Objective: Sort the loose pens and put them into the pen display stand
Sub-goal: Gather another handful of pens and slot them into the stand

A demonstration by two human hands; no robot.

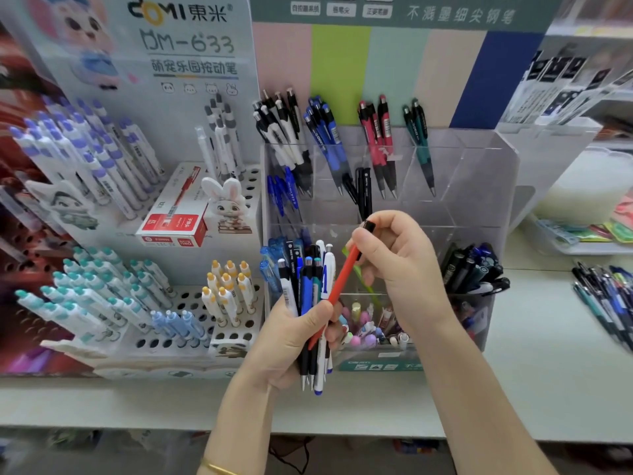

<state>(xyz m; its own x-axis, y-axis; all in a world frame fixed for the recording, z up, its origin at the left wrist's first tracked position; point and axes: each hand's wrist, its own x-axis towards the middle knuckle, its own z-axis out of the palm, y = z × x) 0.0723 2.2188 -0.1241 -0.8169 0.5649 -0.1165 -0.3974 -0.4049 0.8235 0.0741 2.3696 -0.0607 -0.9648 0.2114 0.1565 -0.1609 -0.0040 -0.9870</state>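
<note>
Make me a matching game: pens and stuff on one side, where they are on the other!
1 red pen
2 bundle
3 box
4 pink pens

A in the top row of the clear stand
B gripped by the left hand
C top pinched by the right hand
D on the white stand

Pairs: 1C, 2B, 3D, 4A

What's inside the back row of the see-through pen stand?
Black-and-white pens, blue pens, red pens and two green pens, each colour in its own slot. Lower down, the right hand covers part of the pen stand.
</note>
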